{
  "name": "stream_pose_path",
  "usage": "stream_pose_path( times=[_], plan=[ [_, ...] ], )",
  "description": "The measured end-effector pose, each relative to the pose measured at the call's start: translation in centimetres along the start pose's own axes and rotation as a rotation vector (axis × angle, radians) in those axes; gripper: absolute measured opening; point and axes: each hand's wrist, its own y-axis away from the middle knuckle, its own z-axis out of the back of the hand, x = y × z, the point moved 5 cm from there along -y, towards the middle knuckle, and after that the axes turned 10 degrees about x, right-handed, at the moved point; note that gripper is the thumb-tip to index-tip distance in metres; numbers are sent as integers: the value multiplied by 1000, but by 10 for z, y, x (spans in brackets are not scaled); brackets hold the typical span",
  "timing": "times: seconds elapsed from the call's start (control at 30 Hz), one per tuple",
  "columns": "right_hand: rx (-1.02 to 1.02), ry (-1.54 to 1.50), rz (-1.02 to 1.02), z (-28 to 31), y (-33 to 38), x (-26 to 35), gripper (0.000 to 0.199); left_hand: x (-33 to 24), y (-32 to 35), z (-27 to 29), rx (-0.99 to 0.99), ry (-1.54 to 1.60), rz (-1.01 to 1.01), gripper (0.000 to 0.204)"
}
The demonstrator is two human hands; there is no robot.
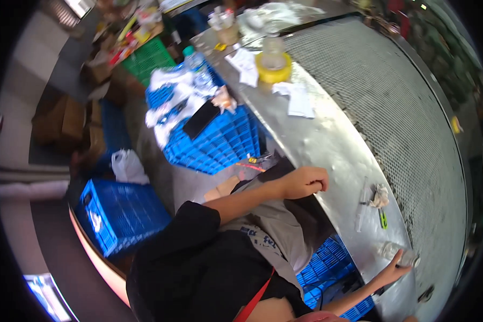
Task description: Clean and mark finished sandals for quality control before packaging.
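Observation:
My left hand (305, 182) is closed, its fingers curled at the near edge of the metal table (327, 142); whatever may be inside is hidden. Farther right, my right hand (394, 272) grips a small clear bottle (408, 258) low over the table, its end tilted toward the mesh side. Just beyond that hand lie a slim clear tube-like thing (363, 206), a crumpled whitish wad (380, 196) and a green-handled tool (383, 219). The exact kind of tool cannot be made out.
A yellow tape roll (274, 68) and white papers (299, 102) lie on the table's far end. Grey mesh (392, 102) runs along it. A blue crate (214, 142) carries a black phone (201, 119) and a water bottle (197, 64). Another blue crate (126, 212) stands left.

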Motion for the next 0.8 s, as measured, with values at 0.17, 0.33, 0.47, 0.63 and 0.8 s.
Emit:
stream_pose_path(
  times=[0.17, 0.33, 0.47, 0.63, 0.8],
  plan=[
    [78, -95, -23, 0, 6, 29, 82, 2, 97, 89, -426, -337, 61, 13],
    [162, 62, 45, 14, 22, -12, 72, 21, 171, 272, -1027, -652, 312, 22],
    [-26, 99, 214, 63, 57, 36, 56, 2, 164, 390, -1220, -1094, 272, 76],
    [93, -187, 128, 75, 70, 73, 52, 24, 178, 465, -1041, -1036, 527, 57],
    [241, -431, 95, 75, 96, 124, 32, -60, 138, 399, -996, -900, 171, 35]
  ],
)
